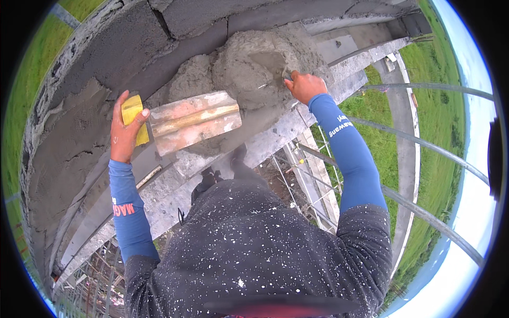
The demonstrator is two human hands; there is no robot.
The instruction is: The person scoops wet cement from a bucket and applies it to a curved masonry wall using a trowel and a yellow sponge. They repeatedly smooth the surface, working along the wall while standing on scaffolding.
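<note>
My left hand (125, 130) is closed around a yellow sponge-like block (132, 112), thumb on its near face. Just right of the block, a worn reddish board (175, 115) with a wooden strip along its middle rests against the wet mortar. Whether my left fingers also touch this board is hidden. My right hand (306, 87) is closed at the right side of the grey mortar heap (233, 58). It grips what looks like a trowel (287, 75), mostly hidden by the fingers and the mortar. A smooth hollow shows in the heap beside it.
A curved wall of grey blocks (196, 47) runs behind the heap, with rough plaster (69, 138) at left. Along the near side is a concrete ledge (265, 140). Metal rails (424, 140) and scaffold poles (313, 175) stand at right, with grass far below.
</note>
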